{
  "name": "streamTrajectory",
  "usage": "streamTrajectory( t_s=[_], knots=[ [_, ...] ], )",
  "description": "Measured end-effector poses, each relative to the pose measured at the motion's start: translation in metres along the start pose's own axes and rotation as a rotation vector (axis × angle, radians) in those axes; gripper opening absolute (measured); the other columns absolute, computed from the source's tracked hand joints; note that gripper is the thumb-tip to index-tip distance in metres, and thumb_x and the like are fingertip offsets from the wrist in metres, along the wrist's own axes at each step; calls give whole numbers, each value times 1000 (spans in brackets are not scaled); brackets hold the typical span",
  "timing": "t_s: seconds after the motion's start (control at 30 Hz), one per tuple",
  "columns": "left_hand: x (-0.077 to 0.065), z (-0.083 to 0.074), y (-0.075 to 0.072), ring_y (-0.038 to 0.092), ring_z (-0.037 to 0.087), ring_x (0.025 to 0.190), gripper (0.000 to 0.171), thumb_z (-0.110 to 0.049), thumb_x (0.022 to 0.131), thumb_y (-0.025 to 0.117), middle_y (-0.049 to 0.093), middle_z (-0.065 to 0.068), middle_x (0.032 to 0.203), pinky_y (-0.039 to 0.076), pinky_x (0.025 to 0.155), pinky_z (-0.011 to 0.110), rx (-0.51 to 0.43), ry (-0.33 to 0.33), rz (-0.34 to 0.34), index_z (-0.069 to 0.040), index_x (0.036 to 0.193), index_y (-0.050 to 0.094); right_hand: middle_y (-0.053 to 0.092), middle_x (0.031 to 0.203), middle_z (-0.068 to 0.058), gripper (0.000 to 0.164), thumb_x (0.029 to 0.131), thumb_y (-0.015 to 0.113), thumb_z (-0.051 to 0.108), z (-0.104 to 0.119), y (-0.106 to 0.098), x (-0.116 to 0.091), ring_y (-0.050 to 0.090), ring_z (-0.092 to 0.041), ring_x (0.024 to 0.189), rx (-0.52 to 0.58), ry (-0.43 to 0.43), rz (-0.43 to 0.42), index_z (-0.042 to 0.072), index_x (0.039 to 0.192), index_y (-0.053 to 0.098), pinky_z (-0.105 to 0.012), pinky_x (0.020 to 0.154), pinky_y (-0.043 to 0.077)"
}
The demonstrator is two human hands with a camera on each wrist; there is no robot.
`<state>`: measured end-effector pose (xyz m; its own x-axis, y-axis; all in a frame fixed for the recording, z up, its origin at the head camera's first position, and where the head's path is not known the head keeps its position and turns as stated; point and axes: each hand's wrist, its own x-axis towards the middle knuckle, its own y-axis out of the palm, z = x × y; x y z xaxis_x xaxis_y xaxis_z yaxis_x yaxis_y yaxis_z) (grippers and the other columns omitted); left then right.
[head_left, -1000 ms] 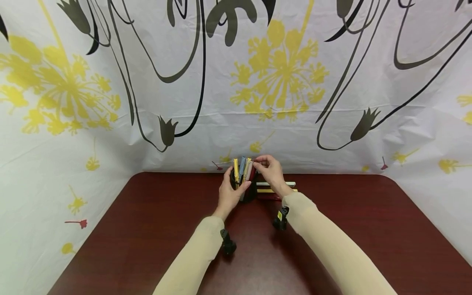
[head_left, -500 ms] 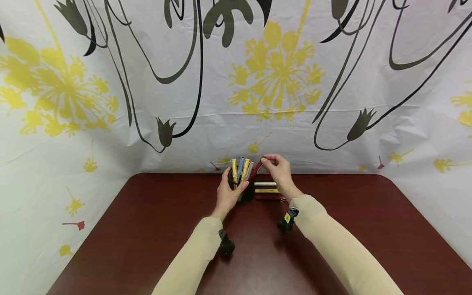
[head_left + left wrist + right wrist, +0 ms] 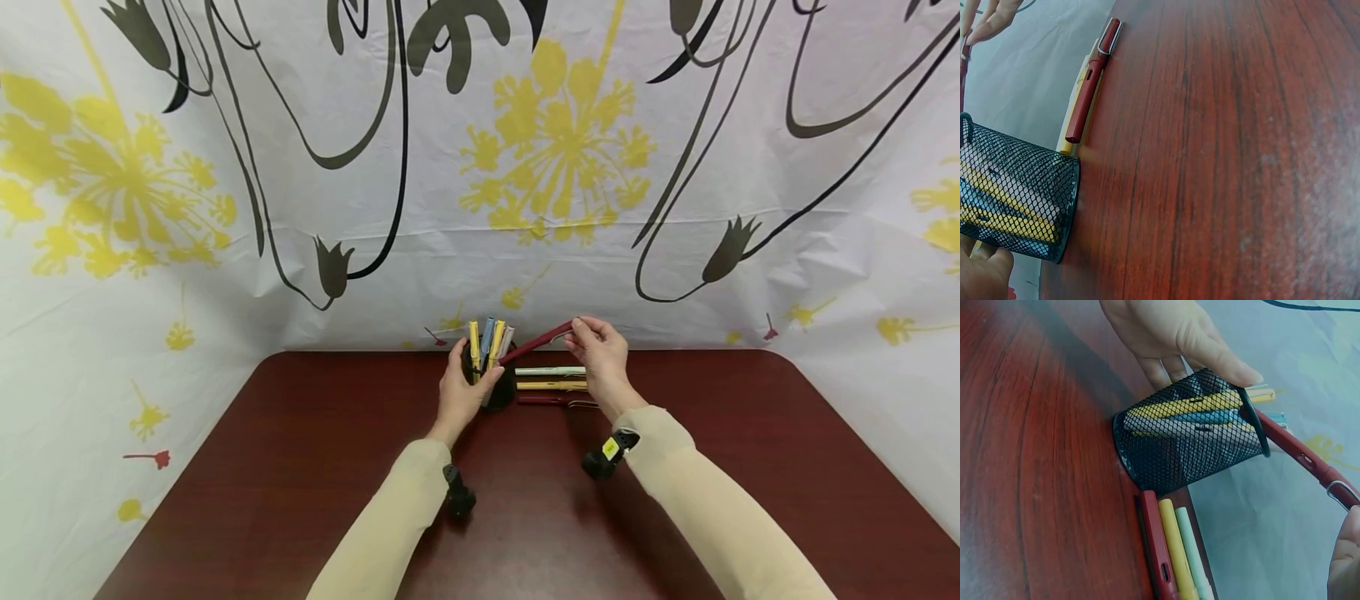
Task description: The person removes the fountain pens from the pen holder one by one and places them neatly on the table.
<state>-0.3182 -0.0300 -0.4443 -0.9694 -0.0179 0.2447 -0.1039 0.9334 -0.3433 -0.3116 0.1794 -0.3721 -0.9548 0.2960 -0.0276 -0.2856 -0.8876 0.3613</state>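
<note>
A black mesh pen cup (image 3: pixel 506 395) stands near the table's back edge, gripped by my left hand (image 3: pixel 457 402) with the thumb in front and fingers behind. Two yellow pens, a blue pen (image 3: pixel 487 335) and a pale grey pen stick up out of it. My right hand (image 3: pixel 609 360), to the right of the cup, pinches a dark red pen (image 3: pixel 542 341) by its clip end. That pen slants down leftward, and its lower end overlaps the cup's rim in the right wrist view.
Right of the cup lie a pale green pen (image 3: pixel 551 371), a yellow pen (image 3: pixel 551 386) and another red pen (image 3: pixel 551 402), side by side. A patterned white sheet (image 3: pixel 420 208) hangs behind the dark reddish wooden table (image 3: pixel 337 467).
My right hand has moved right from the cup, drawing the red pen upward out of the other pens and tilting it toward flat. The left hand keeps its grip on the cup.
</note>
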Motion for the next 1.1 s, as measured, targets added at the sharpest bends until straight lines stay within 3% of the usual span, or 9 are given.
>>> streamTrajectory(
  t_s=[0.13,0.3,0.57,1.1],
  knots=[
    [1,1,0,45,31,126,81,-41,83,71,45,13,141,39,100,48,4,3,-3,-17,148,28,59,81,3,31,95,55,10,1,-10,-2,63,-6,70,46,29,-27,-2,124,49,-18,73,52],
    [3,1,0,42,32,130,81,-41,83,71,42,14,143,38,102,50,0,3,-3,-18,148,28,59,84,3,18,94,57,11,1,-24,-6,65,-7,74,100,60,-52,5,111,53,-19,75,53],
    [0,0,-1,42,32,129,82,-42,83,70,42,14,143,39,101,50,1,-6,9,-18,148,27,61,80,4,15,94,56,10,-4,-44,-16,66,-6,72,96,101,-93,8,108,52,-19,76,53],
    [2,1,0,46,32,126,82,-43,83,70,44,14,141,41,98,50,-1,-5,12,-18,148,27,64,80,6,12,94,56,10,-23,-75,-36,68,-7,74,-78,132,-23,7,103,48,-22,76,54]
  ],
)
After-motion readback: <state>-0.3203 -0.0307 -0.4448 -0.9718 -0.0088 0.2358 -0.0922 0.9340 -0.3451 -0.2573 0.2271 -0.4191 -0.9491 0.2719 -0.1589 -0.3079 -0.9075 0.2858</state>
